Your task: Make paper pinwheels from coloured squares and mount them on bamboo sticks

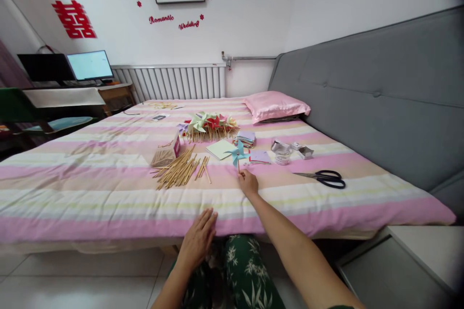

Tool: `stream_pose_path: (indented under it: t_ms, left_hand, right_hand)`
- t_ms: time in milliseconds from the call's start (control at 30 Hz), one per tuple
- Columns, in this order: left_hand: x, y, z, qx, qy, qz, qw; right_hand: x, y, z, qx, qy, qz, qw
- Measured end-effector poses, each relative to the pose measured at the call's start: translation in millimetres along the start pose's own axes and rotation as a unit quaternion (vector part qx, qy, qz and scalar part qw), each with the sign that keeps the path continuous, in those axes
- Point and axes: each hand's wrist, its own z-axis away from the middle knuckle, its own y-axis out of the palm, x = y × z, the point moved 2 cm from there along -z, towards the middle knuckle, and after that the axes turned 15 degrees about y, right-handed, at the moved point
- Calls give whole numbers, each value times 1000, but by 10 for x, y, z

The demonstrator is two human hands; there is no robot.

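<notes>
Here the right hand [248, 182] reaches out over the striped bed [90, 188], its grip closed on the stick of a blue pinwheel [238, 153], which stands upright just above the fingers. The left hand [198, 237] lies flat and open at the near edge of the bed, holding nothing. Loose wooden sticks [179, 170] lie left of the pinwheel; a heap of finished pinwheels [208, 124] sits beyond. Black scissors [326, 178] lie to the right.
</notes>
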Motion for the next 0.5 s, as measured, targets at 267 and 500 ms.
stream_pose_path:
  t_ms: [267, 500]
  left_hand:
    - [-34, -64, -41, 2, -20, -8, 1000]
    - [-448, -258, 372, -21, -84, -72, 994]
  right_hand:
    - [15, -26, -4, -3, 9, 9, 1000]
    - [40, -74, 8, 6, 17, 13, 1000]
